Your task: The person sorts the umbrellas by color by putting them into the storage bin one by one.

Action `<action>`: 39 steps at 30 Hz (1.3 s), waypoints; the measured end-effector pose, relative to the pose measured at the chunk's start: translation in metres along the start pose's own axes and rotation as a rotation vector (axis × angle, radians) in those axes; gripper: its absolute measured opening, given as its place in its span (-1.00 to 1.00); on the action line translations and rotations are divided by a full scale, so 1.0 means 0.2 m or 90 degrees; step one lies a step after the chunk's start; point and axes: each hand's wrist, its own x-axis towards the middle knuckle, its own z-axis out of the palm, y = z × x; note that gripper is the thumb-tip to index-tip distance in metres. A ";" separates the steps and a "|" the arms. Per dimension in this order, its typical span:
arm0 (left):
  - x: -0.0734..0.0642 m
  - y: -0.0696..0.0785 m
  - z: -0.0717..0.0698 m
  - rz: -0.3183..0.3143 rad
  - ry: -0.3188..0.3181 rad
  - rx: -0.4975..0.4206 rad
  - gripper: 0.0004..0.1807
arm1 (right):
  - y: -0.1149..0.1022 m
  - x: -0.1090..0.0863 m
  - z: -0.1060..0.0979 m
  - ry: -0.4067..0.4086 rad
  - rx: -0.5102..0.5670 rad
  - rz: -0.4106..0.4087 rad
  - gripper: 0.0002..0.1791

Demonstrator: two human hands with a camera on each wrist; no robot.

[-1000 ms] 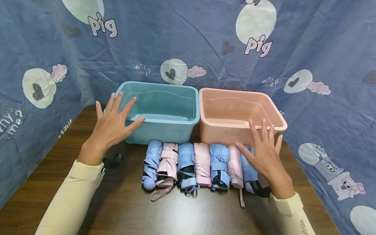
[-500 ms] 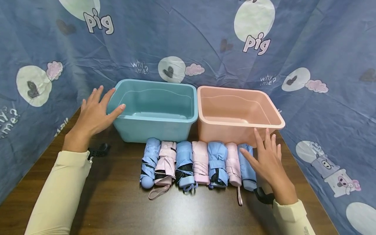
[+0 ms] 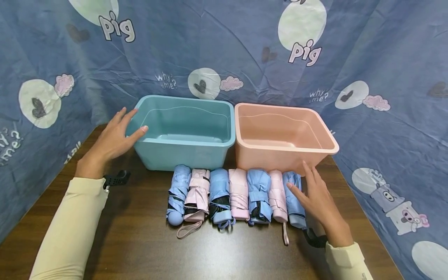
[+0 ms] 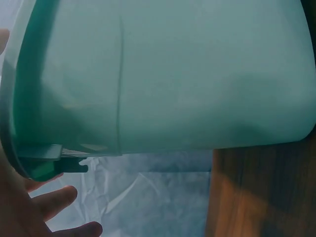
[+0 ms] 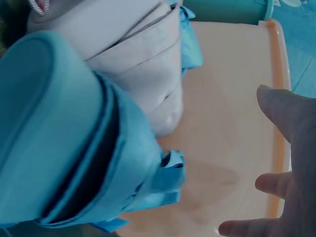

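Several folded umbrellas lie side by side on the table, blue and pink by turns. My left hand (image 3: 111, 137) is at the left end of the teal bin (image 3: 182, 155), fingers extended and thumb over its front rim; the left wrist view shows fingers (image 4: 55, 201) beside the rim's corner. My right hand (image 3: 317, 197), fingers extended and holding nothing, hovers right of the rightmost blue umbrella (image 3: 294, 200). That umbrella looms large in the right wrist view, beside a pink umbrella (image 3: 278, 196). Behind them stands the peach bin (image 3: 273, 158).
Both bins stand side by side at the back of the wooden table (image 3: 217, 260), with nothing seen inside. Wrist straps of two umbrellas trail toward the front. A blue printed cloth (image 3: 238, 46) hangs behind and around the table.
My left hand has moved left, from over the teal bin's front corner to its left end. My right hand has come down slightly, nearer the table. The umbrellas have stayed in place.
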 end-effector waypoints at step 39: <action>-0.03 -0.02 0.06 -0.026 0.007 -0.057 0.06 | 0.11 -0.03 0.12 -0.114 0.003 0.039 -0.13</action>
